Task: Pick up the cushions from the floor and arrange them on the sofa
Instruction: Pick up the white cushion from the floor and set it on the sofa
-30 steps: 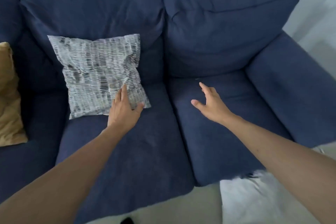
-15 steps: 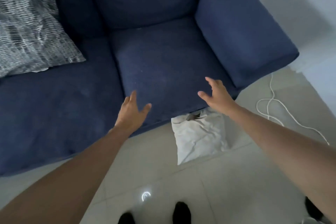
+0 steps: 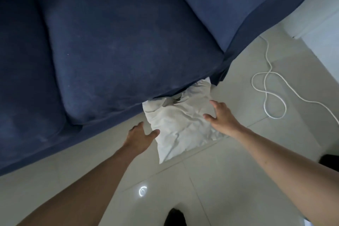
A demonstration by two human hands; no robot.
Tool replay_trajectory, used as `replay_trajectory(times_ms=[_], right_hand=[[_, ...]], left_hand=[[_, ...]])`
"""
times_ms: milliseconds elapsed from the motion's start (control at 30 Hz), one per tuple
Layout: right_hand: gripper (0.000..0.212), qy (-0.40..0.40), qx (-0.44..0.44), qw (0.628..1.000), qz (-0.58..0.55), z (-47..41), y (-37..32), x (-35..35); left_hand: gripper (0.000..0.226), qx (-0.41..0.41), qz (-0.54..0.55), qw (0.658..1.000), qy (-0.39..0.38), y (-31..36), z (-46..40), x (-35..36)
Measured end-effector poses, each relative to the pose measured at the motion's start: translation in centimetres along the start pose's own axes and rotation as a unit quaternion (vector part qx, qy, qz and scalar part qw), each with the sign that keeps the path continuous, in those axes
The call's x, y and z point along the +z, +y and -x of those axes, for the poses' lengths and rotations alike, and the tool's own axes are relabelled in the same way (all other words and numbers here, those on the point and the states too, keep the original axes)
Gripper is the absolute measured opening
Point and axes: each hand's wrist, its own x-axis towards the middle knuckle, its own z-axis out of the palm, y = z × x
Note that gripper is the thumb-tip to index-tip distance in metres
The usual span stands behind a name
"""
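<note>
Our left hand (image 3: pixel 140 135) and right hand (image 3: pixel 221 114) are spread open, holding nothing, flanking the white cushion (image 3: pixel 180 124), which lies on the floor against the sofa (image 3: pixel 128 42) front. We should grip both sides and lift.

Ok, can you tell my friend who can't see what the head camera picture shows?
Two bare hands reach down to a crumpled white cushion lying on the tiled floor against the front of a dark blue sofa. The left hand and right hand are open, one at each side of it. A white cable loops nearby.
</note>
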Motion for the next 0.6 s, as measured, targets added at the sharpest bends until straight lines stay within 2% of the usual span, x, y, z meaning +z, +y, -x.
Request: replay_trajectory(times_ms=[133,267,333,433,500,600], right_hand=[[0.102,-0.043,0.038,0.998,0.017,-5.1,4.7,3.8],[0.127,-0.061,0.064,0.996,-0.006,-9.4,8.5,6.1],[0.141,-0.068,0.052,0.994,-0.061,-11.1,9.3,6.8],[0.138,-0.087,0.024,0.983,-0.161,-12.4,9.5,7.7],[0.131,-0.078,-0.001,0.98,-0.183,-12.6,9.2,8.3],[0.118,-0.065,-0.02,0.979,-0.192,-10.4,8.6,7.7]], left_hand=[[0.126,-0.039,0.037,0.997,-0.054,-1.4,-6.0,4.3],[0.136,0.009,0.139,0.988,-0.063,-2.8,-11.0,7.6],[0.145,0.019,0.192,0.98,-0.056,-2.7,-12.5,8.4],[0.12,-0.008,0.242,0.968,-0.061,-2.4,-13.5,9.0],[0.102,-0.009,0.256,0.965,-0.058,-2.3,-13.5,9.1],[0.084,0.033,0.2,0.979,-0.028,-1.7,-10.8,9.1]])
